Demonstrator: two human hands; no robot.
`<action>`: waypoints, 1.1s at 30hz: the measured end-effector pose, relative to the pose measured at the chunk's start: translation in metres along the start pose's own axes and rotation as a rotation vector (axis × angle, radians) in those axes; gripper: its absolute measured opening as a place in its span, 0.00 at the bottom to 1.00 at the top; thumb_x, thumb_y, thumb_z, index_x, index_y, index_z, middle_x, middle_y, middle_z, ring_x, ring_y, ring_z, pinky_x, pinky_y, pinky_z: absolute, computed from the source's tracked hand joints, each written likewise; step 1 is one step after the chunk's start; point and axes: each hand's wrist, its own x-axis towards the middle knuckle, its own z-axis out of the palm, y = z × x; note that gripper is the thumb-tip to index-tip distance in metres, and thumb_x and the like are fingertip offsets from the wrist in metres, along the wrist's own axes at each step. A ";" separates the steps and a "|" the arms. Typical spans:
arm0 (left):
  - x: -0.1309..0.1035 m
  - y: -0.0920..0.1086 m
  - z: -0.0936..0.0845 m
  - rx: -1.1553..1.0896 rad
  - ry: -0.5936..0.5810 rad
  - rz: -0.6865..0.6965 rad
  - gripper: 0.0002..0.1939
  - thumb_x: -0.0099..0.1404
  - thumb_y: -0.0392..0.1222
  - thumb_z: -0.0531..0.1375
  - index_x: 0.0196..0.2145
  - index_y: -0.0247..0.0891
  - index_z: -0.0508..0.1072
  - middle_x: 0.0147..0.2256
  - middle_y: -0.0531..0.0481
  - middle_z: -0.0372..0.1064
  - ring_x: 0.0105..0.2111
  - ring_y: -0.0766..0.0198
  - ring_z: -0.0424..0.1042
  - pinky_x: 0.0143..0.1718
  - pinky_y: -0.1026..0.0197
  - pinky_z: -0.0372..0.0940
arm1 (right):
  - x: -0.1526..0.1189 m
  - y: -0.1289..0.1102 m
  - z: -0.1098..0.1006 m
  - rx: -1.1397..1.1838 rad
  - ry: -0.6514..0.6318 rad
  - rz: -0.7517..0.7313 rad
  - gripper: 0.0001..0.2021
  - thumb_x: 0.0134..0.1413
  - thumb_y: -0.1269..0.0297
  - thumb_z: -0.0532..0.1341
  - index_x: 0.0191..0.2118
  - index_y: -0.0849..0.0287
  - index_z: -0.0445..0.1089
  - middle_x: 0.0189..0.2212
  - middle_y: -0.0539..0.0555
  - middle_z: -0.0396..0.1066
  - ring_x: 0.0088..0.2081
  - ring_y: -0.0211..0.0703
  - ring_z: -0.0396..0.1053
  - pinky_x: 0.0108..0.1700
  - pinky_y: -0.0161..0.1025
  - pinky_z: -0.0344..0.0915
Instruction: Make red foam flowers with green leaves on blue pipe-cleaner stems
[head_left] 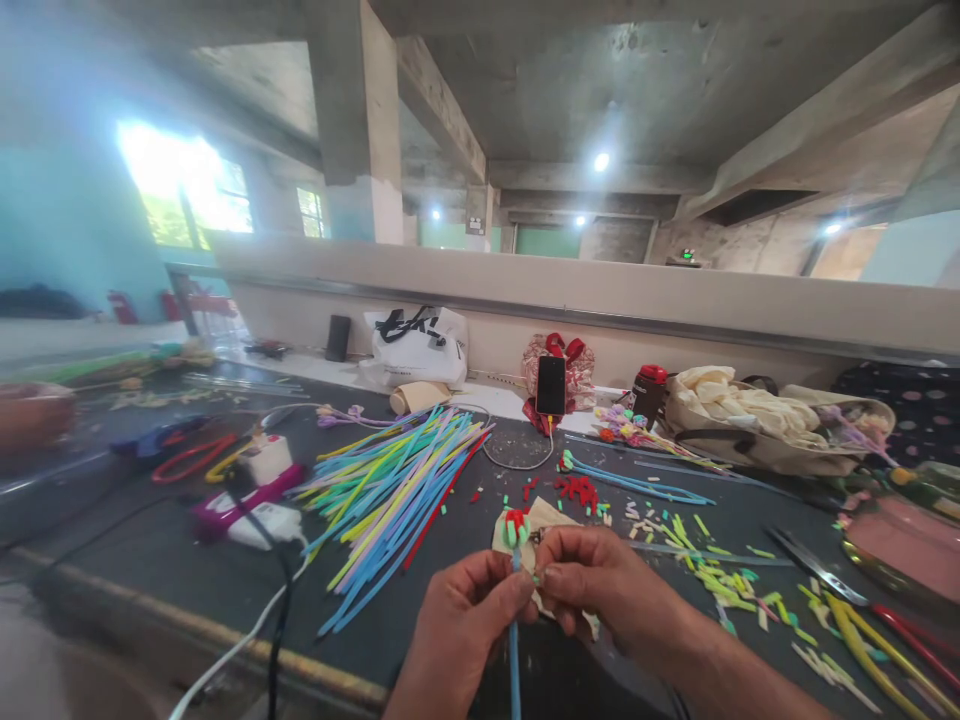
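Between the thumb and fingers of my left hand (472, 620) is a blue fuzzy stem (514, 665), like a pipe cleaner, held upright. A small red and pale green flower head (516, 527) tops it. Beside the stem, my right hand (611, 580) is closed in a pinch, its fingertips almost against the left ones. A tiny green piece (535, 579) shows at those fingertips, partly hidden. Behind both hands lies a beige cloth or paper (553, 514). Short red pieces (577, 492) and finished blue-stemmed flowers (637, 478) lie beyond.
A bundle of coloured pipe cleaners (405, 490) covers the table's middle left. Cut green and yellow bits (712, 580) are scattered right, near scissors (825, 575). A glue gun (251, 510) with cables sits left. A phone (551, 385) and bags stand at the back.
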 end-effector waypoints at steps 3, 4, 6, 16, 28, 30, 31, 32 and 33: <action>-0.001 0.004 0.005 -0.035 -0.014 0.029 0.11 0.42 0.44 0.65 0.14 0.35 0.70 0.14 0.53 0.66 0.17 0.69 0.62 0.20 0.68 0.55 | 0.000 0.005 -0.004 0.120 -0.064 0.008 0.10 0.42 0.62 0.64 0.25 0.65 0.66 0.20 0.49 0.67 0.15 0.26 0.59 0.16 0.25 0.48; -0.002 0.004 0.006 -0.037 -0.016 0.033 0.11 0.42 0.44 0.65 0.14 0.35 0.70 0.13 0.53 0.66 0.17 0.69 0.62 0.20 0.67 0.56 | 0.001 0.007 -0.005 0.154 -0.075 0.009 0.11 0.41 0.62 0.64 0.25 0.65 0.66 0.20 0.49 0.67 0.15 0.26 0.59 0.16 0.25 0.48; -0.001 0.005 0.006 -0.042 -0.031 0.037 0.11 0.43 0.44 0.65 0.14 0.35 0.70 0.13 0.53 0.65 0.17 0.69 0.63 0.21 0.67 0.57 | 0.002 0.008 -0.007 0.205 -0.082 0.013 0.11 0.41 0.62 0.65 0.25 0.66 0.66 0.20 0.49 0.67 0.15 0.26 0.60 0.16 0.24 0.48; -0.001 0.001 0.000 0.068 -0.003 0.000 0.12 0.43 0.46 0.65 0.15 0.35 0.70 0.15 0.53 0.65 0.16 0.71 0.59 0.18 0.68 0.52 | -0.006 -0.001 -0.015 0.001 0.013 0.026 0.11 0.46 0.59 0.60 0.27 0.64 0.67 0.20 0.49 0.67 0.14 0.27 0.60 0.14 0.25 0.50; 0.030 0.006 -0.020 0.522 0.019 0.133 0.09 0.45 0.45 0.62 0.16 0.36 0.73 0.15 0.55 0.65 0.17 0.68 0.60 0.21 0.68 0.53 | -0.044 0.032 -0.056 -1.251 0.583 0.169 0.13 0.45 0.54 0.56 0.21 0.58 0.67 0.18 0.53 0.71 0.22 0.43 0.66 0.23 0.34 0.46; 0.036 0.005 -0.021 0.590 0.047 0.137 0.09 0.44 0.45 0.62 0.15 0.36 0.72 0.13 0.56 0.64 0.16 0.68 0.59 0.19 0.67 0.51 | -0.041 0.035 -0.054 -1.242 0.602 0.209 0.12 0.44 0.56 0.56 0.19 0.57 0.67 0.18 0.54 0.72 0.23 0.44 0.66 0.23 0.34 0.46; 0.038 0.003 -0.021 0.606 0.052 0.132 0.10 0.44 0.45 0.62 0.14 0.36 0.71 0.12 0.56 0.64 0.16 0.68 0.60 0.19 0.67 0.51 | -0.039 0.035 -0.055 -1.216 0.605 0.215 0.12 0.44 0.58 0.56 0.18 0.57 0.66 0.17 0.53 0.72 0.22 0.44 0.66 0.23 0.34 0.46; 0.041 0.002 -0.022 0.612 0.058 0.128 0.10 0.43 0.45 0.62 0.13 0.37 0.71 0.12 0.56 0.64 0.15 0.67 0.60 0.19 0.67 0.51 | -0.038 0.035 -0.056 -1.185 0.603 0.218 0.11 0.44 0.60 0.56 0.17 0.57 0.65 0.16 0.52 0.72 0.22 0.44 0.66 0.23 0.34 0.47; 0.042 0.000 -0.022 0.614 0.062 0.123 0.09 0.42 0.44 0.62 0.13 0.37 0.71 0.12 0.55 0.64 0.15 0.67 0.60 0.18 0.67 0.51 | -0.038 0.035 -0.058 -1.156 0.603 0.218 0.11 0.43 0.61 0.56 0.16 0.57 0.64 0.15 0.52 0.71 0.21 0.43 0.66 0.22 0.34 0.47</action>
